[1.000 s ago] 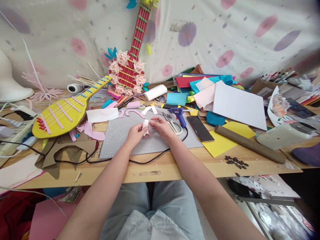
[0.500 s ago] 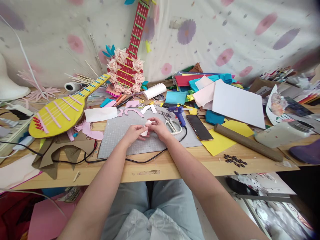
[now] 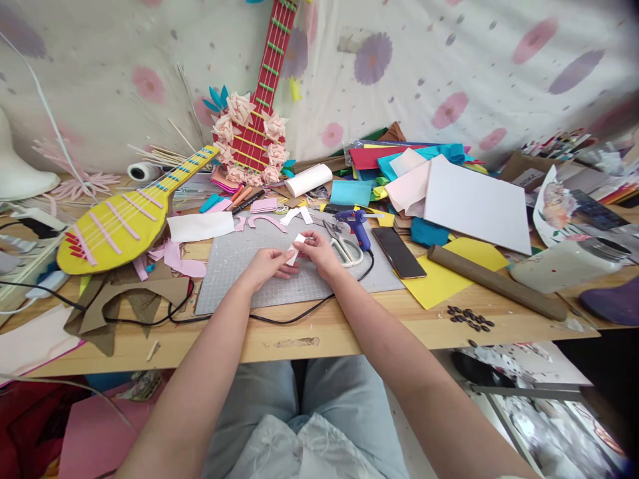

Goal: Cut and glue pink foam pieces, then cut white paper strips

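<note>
Over the grey cutting mat [image 3: 224, 286], a small strip of white paper [image 3: 298, 242] is pinched between my two hands. My left hand [image 3: 269, 265] grips its lower left part, fingers closed. Thumb and fingers of my right hand [image 3: 319, 253] hold its upper right side. Just right of the right hand lie white-handled scissors [image 3: 348, 253] and a blue glue gun [image 3: 357, 229] with a black cord. Behind the hands are white paper pieces [image 3: 298, 215] and a curved pink piece [image 3: 268, 221].
A yellow paper instrument [image 3: 117, 229] lies left; a red one with paper flowers [image 3: 249, 143] leans on the back curtain. To the right are a phone [image 3: 398, 253], yellow sheet [image 3: 424, 289], brown tube [image 3: 494, 283], dark beads [image 3: 470, 319] and a jar [image 3: 569, 265]. Brown cardboard [image 3: 134, 293] sits front left.
The fingers have shifted slightly on the white paper strip, which now stands a little higher and shows more of its face. Both hands stay at the same spot over the mat.
</note>
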Action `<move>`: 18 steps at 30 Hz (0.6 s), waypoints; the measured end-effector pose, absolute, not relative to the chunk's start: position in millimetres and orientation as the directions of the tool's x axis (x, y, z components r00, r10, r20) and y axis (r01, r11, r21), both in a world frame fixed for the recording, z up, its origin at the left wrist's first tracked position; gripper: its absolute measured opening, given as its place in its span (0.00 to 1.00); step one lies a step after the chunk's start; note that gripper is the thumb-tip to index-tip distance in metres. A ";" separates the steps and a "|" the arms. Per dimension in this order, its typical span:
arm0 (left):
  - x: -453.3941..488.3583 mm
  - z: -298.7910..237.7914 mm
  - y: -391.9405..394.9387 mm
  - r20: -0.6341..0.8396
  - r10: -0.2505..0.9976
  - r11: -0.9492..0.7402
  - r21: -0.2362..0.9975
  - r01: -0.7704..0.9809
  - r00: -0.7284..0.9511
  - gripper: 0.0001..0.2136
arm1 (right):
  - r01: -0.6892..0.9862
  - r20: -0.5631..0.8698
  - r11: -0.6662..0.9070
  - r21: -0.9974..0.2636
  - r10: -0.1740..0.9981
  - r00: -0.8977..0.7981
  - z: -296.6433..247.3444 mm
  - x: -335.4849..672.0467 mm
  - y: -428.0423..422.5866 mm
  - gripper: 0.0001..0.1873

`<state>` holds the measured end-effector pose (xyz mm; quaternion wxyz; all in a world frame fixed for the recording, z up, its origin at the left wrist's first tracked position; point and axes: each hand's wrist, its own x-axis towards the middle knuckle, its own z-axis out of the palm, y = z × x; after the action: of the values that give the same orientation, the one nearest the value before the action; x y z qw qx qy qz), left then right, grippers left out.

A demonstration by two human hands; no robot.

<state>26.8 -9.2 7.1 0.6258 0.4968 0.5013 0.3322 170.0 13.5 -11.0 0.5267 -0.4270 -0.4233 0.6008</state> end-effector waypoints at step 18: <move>26.4 6.0 -8.3 -0.324 0.901 0.300 0.946 0.125 0.287 0.11 | -0.213 0.036 0.024 -0.977 0.998 -0.056 -11.9 167.0 12.7 0.20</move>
<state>26.4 -8.3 6.0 0.6247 0.5034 0.5098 0.3107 167.0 12.7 -11.9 0.5430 -0.4209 -0.4659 0.5577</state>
